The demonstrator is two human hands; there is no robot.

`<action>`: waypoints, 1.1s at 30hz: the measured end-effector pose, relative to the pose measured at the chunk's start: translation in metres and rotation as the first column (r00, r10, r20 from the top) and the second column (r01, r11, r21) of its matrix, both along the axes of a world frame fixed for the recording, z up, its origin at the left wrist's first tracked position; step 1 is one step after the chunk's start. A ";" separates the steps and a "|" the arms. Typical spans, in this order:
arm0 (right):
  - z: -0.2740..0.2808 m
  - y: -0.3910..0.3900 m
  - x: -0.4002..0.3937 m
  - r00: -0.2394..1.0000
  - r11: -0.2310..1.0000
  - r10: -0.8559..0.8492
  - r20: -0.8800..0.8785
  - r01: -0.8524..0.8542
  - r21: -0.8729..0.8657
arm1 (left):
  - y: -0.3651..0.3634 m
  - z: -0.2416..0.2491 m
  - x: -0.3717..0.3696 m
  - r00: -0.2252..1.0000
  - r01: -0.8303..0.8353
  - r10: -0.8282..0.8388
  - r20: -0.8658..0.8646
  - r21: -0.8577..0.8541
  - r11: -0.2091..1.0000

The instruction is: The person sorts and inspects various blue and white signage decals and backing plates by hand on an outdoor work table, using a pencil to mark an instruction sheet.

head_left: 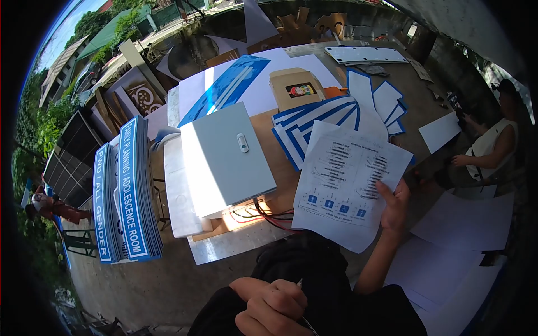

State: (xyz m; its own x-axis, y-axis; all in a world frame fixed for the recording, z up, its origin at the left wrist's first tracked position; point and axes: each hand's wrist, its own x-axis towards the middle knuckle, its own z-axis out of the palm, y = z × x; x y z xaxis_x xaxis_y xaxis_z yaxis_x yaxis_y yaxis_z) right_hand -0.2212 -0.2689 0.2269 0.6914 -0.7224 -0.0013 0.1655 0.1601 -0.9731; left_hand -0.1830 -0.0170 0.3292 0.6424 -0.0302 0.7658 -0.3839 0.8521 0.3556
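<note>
My right hand [394, 205] grips the right edge of a printed paper sheet [342, 196], thumb on its front. The sheet is headed "Schedule of Room Labels" and has rows of text with blue toilet symbols near the bottom. Low in the view, my left hand [272, 307] is closed in front of my dark clothing. A thin pointed tip pokes out of its fingers; the rest of that pen-like thing is hidden. Left of the sheet lies a grey metal box [232, 154] with a small latch, on a white foam slab [178, 190].
Blue-and-white sign stacks [131, 196] stand at left. Behind the sheet are blue-edged strips [319, 123] and a cardboard box [294, 89]. Dark and red cables [269, 217] lie below the grey box. A person [493, 145] sits at right; white sheets [465, 221] lie nearer.
</note>
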 end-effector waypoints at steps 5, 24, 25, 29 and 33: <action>0.002 0.004 0.003 0.998 0.999 -0.043 0.046 0.043 0.004 | 0.000 0.001 0.002 1.000 0.028 -0.029 -0.009 -0.014 1.000; 0.005 0.001 -0.001 1.000 0.999 -0.006 0.011 0.005 0.031 | 0.026 -0.044 -0.041 0.760 -0.282 0.190 -0.622 -0.052 0.958; 0.005 0.001 0.000 1.000 1.000 -0.005 0.017 0.004 0.029 | 0.026 -0.047 -0.041 0.820 -0.235 0.171 -0.547 -0.049 0.971; 0.004 0.000 -0.002 1.000 0.999 -0.009 0.009 0.009 0.040 | -0.004 0.010 -0.001 0.999 0.030 -0.029 -0.039 0.018 0.999; 0.004 0.001 -0.001 0.999 0.999 -0.041 0.020 0.040 0.029 | -0.006 0.011 0.002 0.995 0.091 -0.091 -0.052 0.006 0.996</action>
State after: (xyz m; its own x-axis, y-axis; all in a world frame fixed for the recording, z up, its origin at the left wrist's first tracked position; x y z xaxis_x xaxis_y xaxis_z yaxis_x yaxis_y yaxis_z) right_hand -0.2226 -0.2681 0.2304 0.6617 -0.7497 -0.0085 0.1921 0.1805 -0.9646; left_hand -0.1814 -0.0233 0.3407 0.6750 -0.0965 0.7315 -0.2858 0.8798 0.3798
